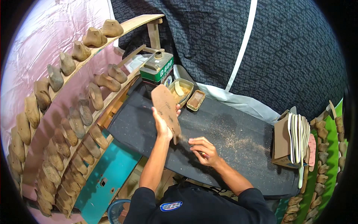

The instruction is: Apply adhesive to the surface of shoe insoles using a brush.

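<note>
My left hand (pixel 163 125) is closed around a brown insole board (pixel 166 106), tilted up over the dark table. Handwritten marks run along its face, and some of my fingers are hidden behind it. Close to the board's lower end, my right hand (pixel 204 150) has its fingers curled together in a pinch. A blurred greyish tip shows between that hand and the board edge; I cannot make out what it is. Just beyond the board stand a yellowish tub (pixel 182 89) with a pale piece and a tool in it, and a small box (pixel 196 100).
A green and grey metal can (pixel 158 69) stands at the table's far left corner. Wood-coloured shavings (pixel 238 141) litter the black tabletop (pixel 216 175). At right, a cardboard box (pixel 281 140) holds pale sheets (pixel 299 138). Shelves of wooden shoe lasts (pixel 93 37) line both sides.
</note>
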`<state>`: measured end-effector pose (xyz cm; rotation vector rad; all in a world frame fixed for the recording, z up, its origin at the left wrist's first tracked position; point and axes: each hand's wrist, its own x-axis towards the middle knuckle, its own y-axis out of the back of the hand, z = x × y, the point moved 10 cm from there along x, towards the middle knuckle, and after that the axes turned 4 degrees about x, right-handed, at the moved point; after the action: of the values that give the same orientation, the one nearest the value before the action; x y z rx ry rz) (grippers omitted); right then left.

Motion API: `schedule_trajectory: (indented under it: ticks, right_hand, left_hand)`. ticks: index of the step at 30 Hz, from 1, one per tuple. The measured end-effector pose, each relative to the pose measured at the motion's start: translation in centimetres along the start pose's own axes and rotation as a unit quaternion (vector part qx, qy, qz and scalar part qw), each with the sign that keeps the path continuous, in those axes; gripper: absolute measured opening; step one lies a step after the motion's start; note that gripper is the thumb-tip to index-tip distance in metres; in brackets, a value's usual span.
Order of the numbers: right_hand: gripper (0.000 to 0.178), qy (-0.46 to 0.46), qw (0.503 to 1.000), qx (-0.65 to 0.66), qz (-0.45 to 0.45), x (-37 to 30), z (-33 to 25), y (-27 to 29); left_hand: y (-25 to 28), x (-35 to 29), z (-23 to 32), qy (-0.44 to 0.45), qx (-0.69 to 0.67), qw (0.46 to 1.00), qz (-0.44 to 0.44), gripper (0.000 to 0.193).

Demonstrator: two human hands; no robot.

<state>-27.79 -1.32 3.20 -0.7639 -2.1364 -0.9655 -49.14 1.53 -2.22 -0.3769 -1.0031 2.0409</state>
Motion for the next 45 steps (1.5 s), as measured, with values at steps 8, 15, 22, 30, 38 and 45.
schedule_trajectory:
  ticks: [8,15,22,30,38,45]
  right_hand:
    - [0.012,-0.122,0.959,-0.042,0.252,1.0,11.0,6.7]
    - [0.029,-0.145,0.959,-0.153,0.190,5.5,20.4,6.4]
    - [0.039,-0.091,0.951,-0.282,0.083,7.4,22.9,3.4]
    - [0.037,-0.095,0.955,-0.279,0.022,6.4,23.4,1.5]
    - [0.037,-0.107,0.963,-0.247,-0.006,5.2,20.5,0.8]
    - [0.034,-0.203,0.976,-0.013,0.076,4.2,13.6,-1.3]
  left_hand:
    - [1.3,1.5,1.0,0.045,-0.044,0.998,-0.023,0.079]
    - [1.2,0.7,-2.6,0.138,-0.039,0.988,-0.063,0.080]
    - [3.4,0.9,-3.0,0.149,-0.033,0.988,-0.021,0.077]
    - [4.9,0.7,-3.5,0.166,-0.055,0.985,0.001,0.077]
    - [3.1,-0.5,-4.6,0.176,-0.085,0.981,-0.016,0.076]
    - [3.8,-2.8,-4.0,0.127,-0.078,0.989,0.005,0.076]
